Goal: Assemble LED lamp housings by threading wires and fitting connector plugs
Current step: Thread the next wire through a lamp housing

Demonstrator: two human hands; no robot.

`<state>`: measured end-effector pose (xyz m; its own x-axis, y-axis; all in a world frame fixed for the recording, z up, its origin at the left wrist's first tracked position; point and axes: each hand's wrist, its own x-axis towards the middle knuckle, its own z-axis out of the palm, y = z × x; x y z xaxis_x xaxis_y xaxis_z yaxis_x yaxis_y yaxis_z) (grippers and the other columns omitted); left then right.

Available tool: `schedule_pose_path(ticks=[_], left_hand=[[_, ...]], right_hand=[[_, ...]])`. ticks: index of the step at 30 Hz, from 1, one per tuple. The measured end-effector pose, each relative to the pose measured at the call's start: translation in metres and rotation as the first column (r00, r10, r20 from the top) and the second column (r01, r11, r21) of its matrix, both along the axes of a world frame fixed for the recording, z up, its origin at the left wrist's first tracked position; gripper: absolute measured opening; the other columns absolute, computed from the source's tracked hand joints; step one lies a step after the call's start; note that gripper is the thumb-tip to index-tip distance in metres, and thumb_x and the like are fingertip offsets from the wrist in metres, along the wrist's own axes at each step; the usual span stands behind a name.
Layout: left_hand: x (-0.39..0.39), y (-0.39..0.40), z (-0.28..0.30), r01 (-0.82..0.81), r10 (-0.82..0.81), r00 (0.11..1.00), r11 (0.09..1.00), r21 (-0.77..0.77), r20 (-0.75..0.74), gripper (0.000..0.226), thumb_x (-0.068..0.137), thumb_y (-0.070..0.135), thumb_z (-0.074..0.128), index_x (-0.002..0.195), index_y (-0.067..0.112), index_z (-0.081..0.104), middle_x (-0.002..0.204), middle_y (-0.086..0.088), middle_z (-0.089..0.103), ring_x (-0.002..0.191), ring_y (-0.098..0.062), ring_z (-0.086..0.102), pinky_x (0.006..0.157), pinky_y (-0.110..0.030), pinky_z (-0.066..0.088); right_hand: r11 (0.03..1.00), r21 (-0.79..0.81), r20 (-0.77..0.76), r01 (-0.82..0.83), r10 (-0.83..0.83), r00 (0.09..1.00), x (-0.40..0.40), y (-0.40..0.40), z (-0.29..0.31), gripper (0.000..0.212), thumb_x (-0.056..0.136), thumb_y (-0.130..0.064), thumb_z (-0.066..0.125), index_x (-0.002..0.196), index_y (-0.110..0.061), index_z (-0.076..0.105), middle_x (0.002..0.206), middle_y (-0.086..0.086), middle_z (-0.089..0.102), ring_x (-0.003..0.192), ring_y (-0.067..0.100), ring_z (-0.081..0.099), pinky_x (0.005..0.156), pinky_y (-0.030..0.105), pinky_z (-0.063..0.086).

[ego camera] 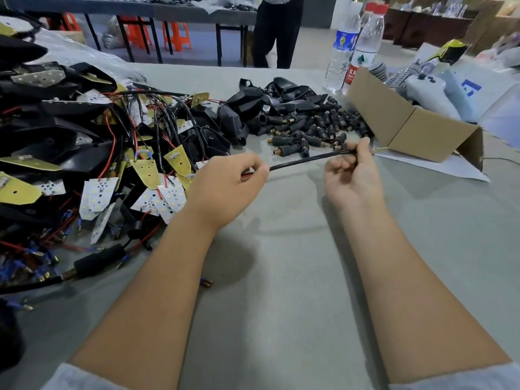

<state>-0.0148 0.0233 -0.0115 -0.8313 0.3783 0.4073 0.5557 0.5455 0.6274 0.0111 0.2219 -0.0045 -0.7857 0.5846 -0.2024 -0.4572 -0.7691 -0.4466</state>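
Stretching between both hands' curled fingers — black sleeved wire (309,158) runs left-right, right end perhaps slightly higher.

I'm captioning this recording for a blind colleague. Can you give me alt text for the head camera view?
A person's left hand and right hand hold a black sleeved wire stretched between them above a grey table. To the left lies a heap of LED boards with red and black wires; behind are black connector plugs, a cardboard box and two water bottles.
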Motion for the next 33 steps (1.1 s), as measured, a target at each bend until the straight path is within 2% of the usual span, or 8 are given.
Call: schedule_pose_path(ticks=[5,8,13,19,23,26,29,33], left_hand=[[-0.002,0.002,-0.004,-0.056,0.055,0.998,0.997,-0.061,-0.025,0.022,0.097,0.042,0.049,0.083,0.029,0.061,0.053,0.013,0.051,0.057,-0.002,0.048,0.052,-0.025,0.028],[-0.003,0.003,-0.006,-0.058,0.056,0.998,0.997,-0.060,-0.033,0.022,0.098,0.043,0.049,0.088,0.031,0.063,0.054,0.012,0.049,0.057,0.001,0.048,0.051,-0.025,0.027],[-0.006,0.006,-0.008,-0.032,0.021,0.995,0.993,-0.111,-0.096,0.025,0.098,0.040,0.048,0.091,0.025,0.066,0.059,0.007,0.052,0.065,-0.011,0.050,0.054,-0.031,0.032],[-0.012,0.007,-0.003,-0.161,0.114,0.964,0.969,-0.188,-0.239,0.022,0.098,0.030,0.049,0.100,0.027,0.071,0.081,0.006,0.069,0.090,-0.024,0.056,0.080,-0.040,0.037],[-0.013,0.005,-0.002,-0.214,0.172,0.950,0.967,-0.140,-0.260,0.023,0.098,0.029,0.050,0.096,0.022,0.072,0.076,0.005,0.067,0.086,-0.026,0.058,0.082,-0.042,0.042],[-0.014,0.006,-0.003,-0.234,0.205,0.951,0.967,-0.104,-0.234,0.024,0.100,0.028,0.048,0.095,0.019,0.069,0.066,0.006,0.056,0.081,-0.026,0.056,0.083,-0.040,0.040],[-0.015,0.005,-0.007,-0.205,0.215,0.971,0.974,0.098,-0.108,0.021,0.103,0.026,0.042,0.093,0.016,0.058,0.061,0.003,0.053,0.070,-0.027,0.055,0.075,-0.040,0.039],[-0.013,0.008,-0.003,-0.255,0.221,0.967,0.837,0.484,0.127,0.021,0.104,0.024,0.039,0.085,0.024,0.049,0.056,-0.005,0.058,0.050,-0.009,0.050,0.050,-0.022,0.039]], right_hand=[[0.953,0.190,-0.125,-0.235,0.261,0.957,0.005,-0.005,0.000,0.025,0.095,-0.027,0.056,0.083,-0.008,0.067,0.055,-0.004,0.045,0.047,0.005,0.041,0.048,0.016,0.042],[0.750,0.533,0.086,-0.392,0.414,0.906,0.006,-0.017,-0.002,0.024,0.091,-0.029,0.059,0.080,-0.013,0.073,0.056,-0.006,0.045,0.049,0.005,0.041,0.049,0.017,0.041],[0.380,0.801,0.373,-0.462,0.287,0.882,0.002,-0.040,-0.009,0.024,0.097,-0.020,0.058,0.079,-0.015,0.073,0.058,-0.003,0.052,0.049,0.009,0.044,0.050,0.021,0.040],[0.439,0.860,0.329,-0.260,-0.087,0.940,-0.001,-0.037,-0.008,0.026,0.094,-0.031,0.062,0.079,-0.015,0.075,0.060,-0.009,0.061,0.059,0.005,0.052,0.060,0.018,0.044],[0.487,0.834,0.361,-0.259,-0.128,0.924,-0.011,-0.032,0.000,0.024,0.094,-0.030,0.060,0.076,-0.021,0.073,0.066,-0.011,0.065,0.062,0.006,0.054,0.065,0.022,0.045],[0.425,0.847,0.365,-0.319,-0.031,0.930,-0.026,-0.031,0.009,0.018,0.093,-0.029,0.059,0.099,-0.023,0.075,0.077,-0.020,0.069,0.073,-0.001,0.061,0.068,0.016,0.046],[0.139,0.905,0.390,-0.403,0.114,0.914,-0.043,-0.028,0.012,0.053,0.086,-0.039,0.071,0.135,-0.037,0.052,0.124,-0.018,0.059,0.115,-0.002,0.056,0.090,0.016,0.045],[-0.296,0.850,0.425,-0.435,-0.101,0.900,-0.082,-0.026,0.019,0.090,0.081,-0.032,0.076,0.152,-0.041,0.021,0.157,0.001,0.021,0.145,0.021,0.019,0.119,0.040,0.022]])
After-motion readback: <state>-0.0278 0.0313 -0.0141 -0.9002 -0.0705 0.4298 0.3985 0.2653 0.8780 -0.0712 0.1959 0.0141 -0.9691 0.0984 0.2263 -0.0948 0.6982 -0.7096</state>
